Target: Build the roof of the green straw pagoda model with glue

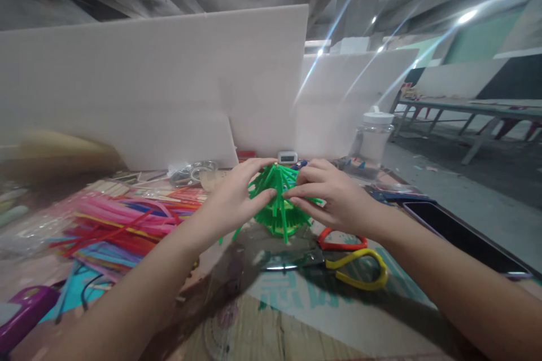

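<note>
A: State of the hands?
B: Left hand [231, 194]: half-curled, thumb and fingers holding the green structure [276, 217], located mid-counter [271, 333] between both hands. Right hand [339, 194]: fingers bent, tips bunched against its front; whether they pinch it cannot be told.
A: Surroundings?
B: Scissors [318, 258] lie nearest; coloured strips [127, 217] left; phone [461, 242] and bottle [370, 146] right.
A: View limits?
B: Hands cover the structure's sides. Purple tool [31, 311]: cut off at left. Yellow object [65, 149]: blurred.

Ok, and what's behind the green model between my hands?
Just above the tip of the green model, a small white device shows, with a large white board farther back. The model, your left hand and right hand cover whatever lies lower behind.
</note>
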A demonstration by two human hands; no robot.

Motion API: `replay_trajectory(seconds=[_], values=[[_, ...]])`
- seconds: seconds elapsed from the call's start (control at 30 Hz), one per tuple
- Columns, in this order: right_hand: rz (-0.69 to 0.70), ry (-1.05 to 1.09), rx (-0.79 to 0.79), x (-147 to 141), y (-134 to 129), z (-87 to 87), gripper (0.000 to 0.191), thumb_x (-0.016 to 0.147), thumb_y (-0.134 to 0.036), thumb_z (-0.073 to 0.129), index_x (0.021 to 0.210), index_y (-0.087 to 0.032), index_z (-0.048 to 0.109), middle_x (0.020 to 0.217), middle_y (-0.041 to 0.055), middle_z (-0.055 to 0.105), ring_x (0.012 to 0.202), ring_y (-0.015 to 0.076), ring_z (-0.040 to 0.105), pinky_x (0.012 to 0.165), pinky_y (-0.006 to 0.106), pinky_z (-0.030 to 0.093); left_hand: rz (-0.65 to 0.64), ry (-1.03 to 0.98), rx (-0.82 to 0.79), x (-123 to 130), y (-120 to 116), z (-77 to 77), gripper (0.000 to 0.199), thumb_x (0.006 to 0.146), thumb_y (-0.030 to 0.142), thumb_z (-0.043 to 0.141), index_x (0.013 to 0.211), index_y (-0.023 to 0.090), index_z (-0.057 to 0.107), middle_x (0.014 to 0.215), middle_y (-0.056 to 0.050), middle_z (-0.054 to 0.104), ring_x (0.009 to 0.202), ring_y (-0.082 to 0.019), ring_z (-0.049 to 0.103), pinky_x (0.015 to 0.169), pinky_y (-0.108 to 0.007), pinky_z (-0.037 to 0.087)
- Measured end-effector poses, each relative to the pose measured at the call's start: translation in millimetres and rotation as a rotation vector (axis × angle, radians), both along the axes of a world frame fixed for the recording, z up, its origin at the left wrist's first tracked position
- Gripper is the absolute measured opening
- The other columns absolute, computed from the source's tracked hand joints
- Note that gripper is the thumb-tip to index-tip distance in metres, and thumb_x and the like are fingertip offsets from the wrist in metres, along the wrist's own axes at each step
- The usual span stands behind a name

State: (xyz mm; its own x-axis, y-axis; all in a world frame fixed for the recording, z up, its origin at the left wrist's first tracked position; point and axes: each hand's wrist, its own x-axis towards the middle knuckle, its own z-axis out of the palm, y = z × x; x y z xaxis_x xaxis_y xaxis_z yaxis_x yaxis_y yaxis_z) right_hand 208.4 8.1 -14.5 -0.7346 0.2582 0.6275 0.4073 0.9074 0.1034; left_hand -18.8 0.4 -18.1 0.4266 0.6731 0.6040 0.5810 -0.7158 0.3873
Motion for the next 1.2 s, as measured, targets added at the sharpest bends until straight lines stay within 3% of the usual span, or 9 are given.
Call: replay_trajectory(seconds=[0.3, 0.43, 0.63, 0.8, 0.97, 1.07, 1.2], values=[[0.000, 0.025, -0.025, 1, -4, 5.1, 0.024, 0.096, -0.024, 0.052, 0.093, -0.014, 0.074, 0.077, 0.0078, 0.063, 0.077, 0.0194, 0.052, 0.074, 0.036, 0.041, -0.012, 0.028, 0.013, -2, 2, 1.1, 0.043, 0.090, 0.021, 0.059, 0.132, 0.018, 0.051, 0.132, -0.008, 0.060, 0.122, -0.020, 0.055, 0.106, -0.037, 0.043], [-0.013, 0.087, -0.053, 8, -3, 11.6, 0.021, 0.096, -0.023, 0.052, 0.089, -0.014, 0.069, 0.082, 0.0080, 0.065, 0.080, 0.0192, 0.055, 0.076, 0.035, 0.042, 0.003, 0.028, -0.012, -3, 4, -1.1, 0.047, 0.090, 0.031, 0.062, 0.134, 0.020, 0.049, 0.135, -0.009, 0.058, 0.124, -0.022, 0.054, 0.106, -0.039, 0.042], [-0.138, 0.143, -0.061, 19, 1, 19.4, 0.026, 0.095, -0.031, 0.053, 0.072, -0.019, 0.056, 0.072, 0.0036, 0.061, 0.072, 0.0174, 0.051, 0.070, 0.032, 0.040, 0.033, 0.018, 0.017, 1, 3, -4.9, 0.051, 0.087, 0.031, 0.066, 0.134, 0.020, 0.048, 0.134, -0.010, 0.058, 0.123, -0.023, 0.054, 0.106, -0.041, 0.042], [-0.318, 0.107, -0.178, 44, 18, 26.6, 0.024, 0.093, -0.035, 0.056, 0.078, -0.018, 0.064, 0.074, 0.0039, 0.066, 0.071, 0.0172, 0.057, 0.065, 0.029, 0.041, 0.034, -0.020, -0.002, -1, 8, -6.3, 0.046, 0.090, 0.030, 0.062, 0.133, 0.018, 0.050, 0.133, -0.011, 0.059, 0.121, -0.024, 0.056, 0.105, -0.042, 0.043], [-0.619, -0.078, -0.431, 66, 54, 6.6, 0.029, 0.093, -0.032, 0.052, 0.109, -0.019, 0.072, 0.102, 0.0089, 0.075, 0.087, 0.0217, 0.067, 0.071, 0.029, 0.047, 0.013, -0.015, 0.018, -6, 16, -8.9, 0.043, 0.093, 0.029, 0.054, 0.135, 0.017, 0.050, 0.134, -0.011, 0.059, 0.123, -0.023, 0.054, 0.106, -0.042, 0.042], [-0.630, -0.197, -0.481, 68, 71, -14.9, 0.031, 0.093, -0.028, 0.051, 0.115, -0.020, 0.071, 0.113, 0.0086, 0.074, 0.096, 0.0218, 0.068, 0.076, 0.027, 0.047, 0.048, -0.002, 0.007, -8, 16, -8.8, 0.042, 0.093, 0.032, 0.055, 0.133, 0.017, 0.053, 0.132, -0.011, 0.061, 0.122, -0.023, 0.056, 0.105, -0.041, 0.043], [-0.594, -0.261, -0.505, 64, 82, -31.7, 0.030, 0.091, -0.026, 0.052, 0.110, -0.020, 0.073, 0.107, 0.0081, 0.075, 0.088, 0.0217, 0.069, 0.071, 0.026, 0.046, 0.064, -0.008, 0.041, -7, 12, -7.0, 0.042, 0.090, 0.031, 0.058, 0.130, 0.016, 0.056, 0.129, -0.011, 0.062, 0.120, -0.023, 0.057, 0.105, -0.040, 0.044]])
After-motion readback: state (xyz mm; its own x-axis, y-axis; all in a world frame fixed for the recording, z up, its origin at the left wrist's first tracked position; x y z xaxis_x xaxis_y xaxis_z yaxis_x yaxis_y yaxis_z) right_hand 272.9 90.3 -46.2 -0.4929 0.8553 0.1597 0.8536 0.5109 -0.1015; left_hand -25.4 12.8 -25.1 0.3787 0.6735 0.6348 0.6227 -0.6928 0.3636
